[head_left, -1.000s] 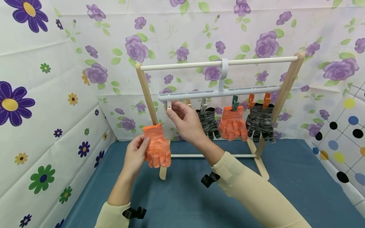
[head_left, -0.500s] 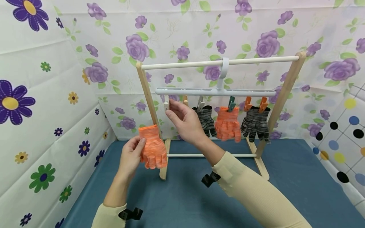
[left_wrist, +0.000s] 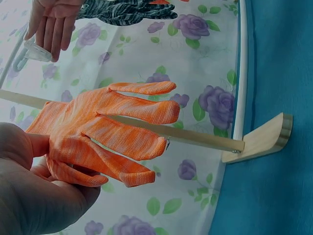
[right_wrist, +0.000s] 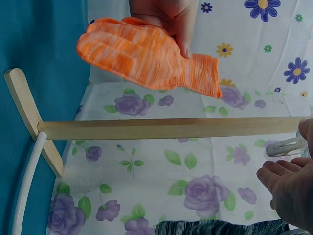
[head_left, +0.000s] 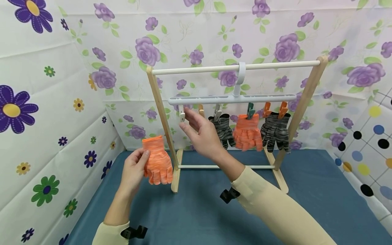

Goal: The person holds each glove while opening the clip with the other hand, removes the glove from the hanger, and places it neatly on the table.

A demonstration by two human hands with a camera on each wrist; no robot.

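My left hand (head_left: 133,168) pinches an orange knit glove (head_left: 157,161) near its cuff, thumb on the near face. The glove hangs fingers down, left of the wooden rack, with no clip on it. At the hanger's left end, a white clothespin (head_left: 182,114) hangs under the light-grey hanger bar (head_left: 208,100). Beside that clothespin is my right hand (head_left: 203,134), its thumb and loosely extended fingers spread apart. In the right wrist view the clothespin (right_wrist: 285,146) lies near the thumb and fingers; whether they touch it cannot be told.
Clothespins hold a dark grey glove (head_left: 223,131), another orange glove (head_left: 247,134) and a second dark grey glove (head_left: 276,132) on the hanger. A tan clothespin (head_left: 201,110) hangs bare. The wooden rack (head_left: 309,93) stands on a blue cloth (head_left: 196,207) before flowered sheets.
My left hand has moved left and slightly down with the orange glove, away from the white clothespin. My right thumb and fingers have come away from pinching the clothespin. The hanger has swung slightly.
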